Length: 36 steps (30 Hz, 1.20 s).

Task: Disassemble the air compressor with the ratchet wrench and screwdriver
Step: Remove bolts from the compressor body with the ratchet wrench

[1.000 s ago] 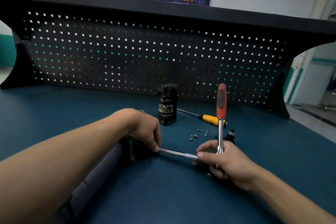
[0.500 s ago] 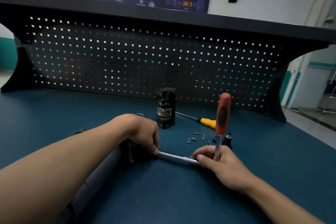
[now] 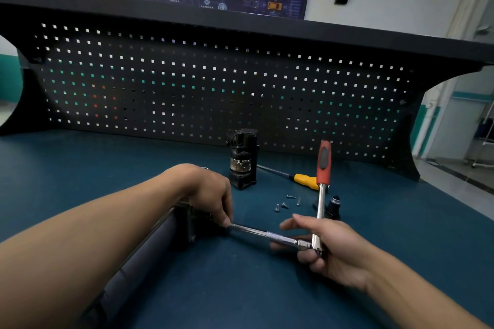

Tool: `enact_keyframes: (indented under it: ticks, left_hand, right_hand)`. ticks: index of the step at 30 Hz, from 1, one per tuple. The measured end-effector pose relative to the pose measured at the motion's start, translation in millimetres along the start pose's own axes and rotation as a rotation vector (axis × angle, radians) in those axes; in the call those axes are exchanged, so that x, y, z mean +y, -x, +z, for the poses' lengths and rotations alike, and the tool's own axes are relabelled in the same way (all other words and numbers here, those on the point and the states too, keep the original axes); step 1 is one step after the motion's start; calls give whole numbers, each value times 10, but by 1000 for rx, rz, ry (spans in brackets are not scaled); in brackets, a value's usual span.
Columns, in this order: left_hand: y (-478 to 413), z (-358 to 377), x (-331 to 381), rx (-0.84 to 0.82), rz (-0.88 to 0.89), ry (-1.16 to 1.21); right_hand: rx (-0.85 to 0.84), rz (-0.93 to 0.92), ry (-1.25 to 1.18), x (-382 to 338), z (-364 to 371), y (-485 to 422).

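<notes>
The air compressor body (image 3: 149,251), a dark grey cylinder with a black end block, lies on the blue bench under my left forearm. My left hand (image 3: 211,192) pinches the far end of the steel extension bar (image 3: 256,232) where it meets the end block. My right hand (image 3: 328,246) grips the ratchet wrench (image 3: 322,189) at its head, its red handle pointing up. The yellow-handled screwdriver (image 3: 304,179) lies on the bench behind the wrench.
A removed black compressor part (image 3: 243,160) stands upright at the bench's back. Several loose screws (image 3: 287,201) and a small black fitting (image 3: 332,207) lie near the screwdriver. A black pegboard (image 3: 213,83) closes off the back of the bench (image 3: 401,235).
My right hand has slid back along the extension bar to the ratchet head, uncovering more of the bar. The red handle still stands upright, and my left hand has stayed on the bar's tip.
</notes>
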<state>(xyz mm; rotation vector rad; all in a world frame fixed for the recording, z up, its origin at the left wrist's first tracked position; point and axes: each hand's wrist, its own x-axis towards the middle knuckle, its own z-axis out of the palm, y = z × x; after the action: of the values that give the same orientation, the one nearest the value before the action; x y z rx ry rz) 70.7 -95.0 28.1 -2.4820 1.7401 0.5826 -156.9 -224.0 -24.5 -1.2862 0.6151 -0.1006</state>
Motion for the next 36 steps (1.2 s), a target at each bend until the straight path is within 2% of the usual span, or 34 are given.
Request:
enact_keyframes:
  ticks: [6, 9, 11, 13, 17, 27, 29, 32, 36]
  left_hand:
    - [-4, -6, -11, -6, -1, -16]
    - [-20, 8, -29, -4, -4, 5]
    - [-44, 13, -29, -10, -7, 6]
    - [-61, 20, -22, -20, -16, -8]
    - [-58, 30, -19, -10, -8, -36]
    - [-36, 46, 6, 48, -8, -103]
    - [-21, 64, 13, 79, -5, -135]
    - [-10, 66, 23, 92, 0, -154]
    - [-14, 64, 13, 104, 7, -143]
  right_hand:
    - [-136, 103, -293, -12, -42, -3]
    - [-134, 91, -321, -7, -49, -12]
    - [-112, 42, -214, -2, -51, -21]
    - [-56, -60, 9, 19, -48, -35]
    - [121, -384, 483, 51, -89, -96]
    - [193, -868, 809, 104, -169, -173]
    - [194, -866, 822, 98, -176, -177]
    - [198, -726, 693, 86, -149, -177]
    - [219, -387, 264, 24, -99, -213]
